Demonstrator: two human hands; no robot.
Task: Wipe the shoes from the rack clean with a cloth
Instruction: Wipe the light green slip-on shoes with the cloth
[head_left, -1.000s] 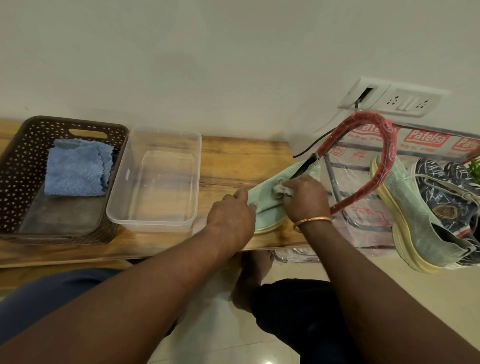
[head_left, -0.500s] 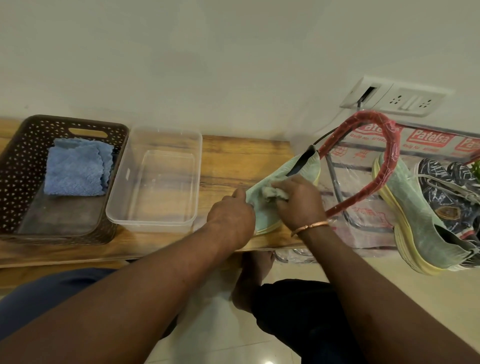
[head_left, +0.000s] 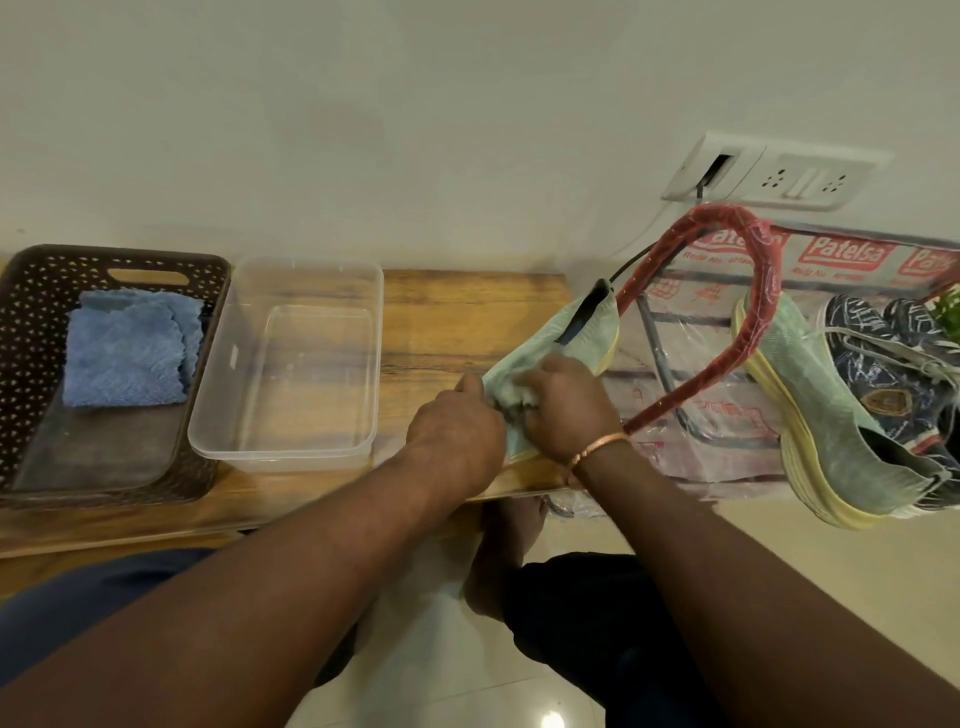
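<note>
A mint-green shoe (head_left: 582, 332) with a yellow sole lies on the right end of the wooden bench (head_left: 447, 312). My left hand (head_left: 457, 431) grips its near end and steadies it. My right hand (head_left: 569, 410) presses a small pale cloth (head_left: 511, 402) against the shoe's side, fingers curled round the cloth. On the plastic-wrapped rack (head_left: 701, 364) to the right rest the matching green shoe (head_left: 831, 415) and a dark patterned pair (head_left: 893, 374).
A brown perforated basket (head_left: 31, 364) holding a folded blue cloth (head_left: 130, 348) stands at the bench's left end, a clear plastic tub (head_left: 291, 452) beside it. The rack's red frame loop (head_left: 748, 301) arches close to my right wrist. A wall socket (head_left: 774, 176) sits above the rack.
My right hand with the cloth has slid leftward and toward me along the shoe's side, closing on my left hand. The shoe shifted slightly.
</note>
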